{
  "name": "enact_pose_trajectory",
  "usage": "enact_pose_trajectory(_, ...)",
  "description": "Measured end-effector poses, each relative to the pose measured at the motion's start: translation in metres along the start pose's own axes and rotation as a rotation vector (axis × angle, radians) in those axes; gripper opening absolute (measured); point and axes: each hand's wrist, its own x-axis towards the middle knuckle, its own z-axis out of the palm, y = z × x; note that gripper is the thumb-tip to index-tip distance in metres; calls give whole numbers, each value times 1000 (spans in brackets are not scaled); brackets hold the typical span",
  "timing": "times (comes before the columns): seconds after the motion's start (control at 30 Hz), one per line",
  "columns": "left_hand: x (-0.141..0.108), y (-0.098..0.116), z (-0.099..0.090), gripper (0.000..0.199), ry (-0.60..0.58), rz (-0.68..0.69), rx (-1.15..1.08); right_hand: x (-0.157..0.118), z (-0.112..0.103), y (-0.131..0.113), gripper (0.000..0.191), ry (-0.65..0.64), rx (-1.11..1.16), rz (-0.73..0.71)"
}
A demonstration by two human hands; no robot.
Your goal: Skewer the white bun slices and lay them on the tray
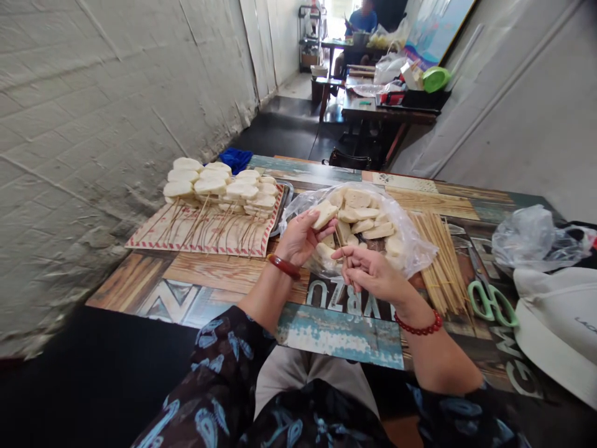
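Observation:
My left hand point(302, 238) is closed around a pale bread slice point(325, 213), held above the near left side of an open clear plastic bag point(422, 252). Several more slices point(358, 214) lie loose in that bag. Between the fingers of my right hand point(368, 269) is a thin wooden skewer point(339, 236), its upper end close to the slice in my left hand; whether they touch I cannot tell. To the left, skewered slices point(212, 182) are stacked in rows on a printed paper sheet point(200, 239), sticks pointing towards me.
Right of the bag lies a bundle of wooden skewers point(436, 264), then green-handled scissors point(492, 302), a white cap point(559, 330) and a crumpled plastic bag point(536, 236). A blue cloth point(236, 160) sits at the table's far left edge. Another person point(362, 22) is at a table further back.

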Motion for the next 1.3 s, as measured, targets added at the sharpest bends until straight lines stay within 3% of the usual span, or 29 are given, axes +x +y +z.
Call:
enact_pose_trajectory(0.13, -1, 0, 1, 9, -11, 2, 24, 1, 2, -2, 18, 76, -68, 15)
enact_pose_trajectory(0.4, -3, -1, 3, 18, -36, 17, 66, 1, 0, 10, 25, 225, -138, -10)
enact_pose_trajectory(0.83, -3, -1, 4, 33, -43, 37, 65, -1, 2, -5, 37, 107, -10, -17)
enact_pose_trajectory(1.03, -1, -3, 4, 36, -60, 53, 72, 0, 1, -7, 67, 128, 9, -62)
enact_pose_trajectory(1.17, -3, -3, 6, 40, -81, 48, 50, 0, 0, -3, 66, 78, -95, -101)
enact_pose_trajectory(1.3, -4, -2, 5, 35, -102, 8, 52, 0, -1, 1, 56, 167, -126, -143)
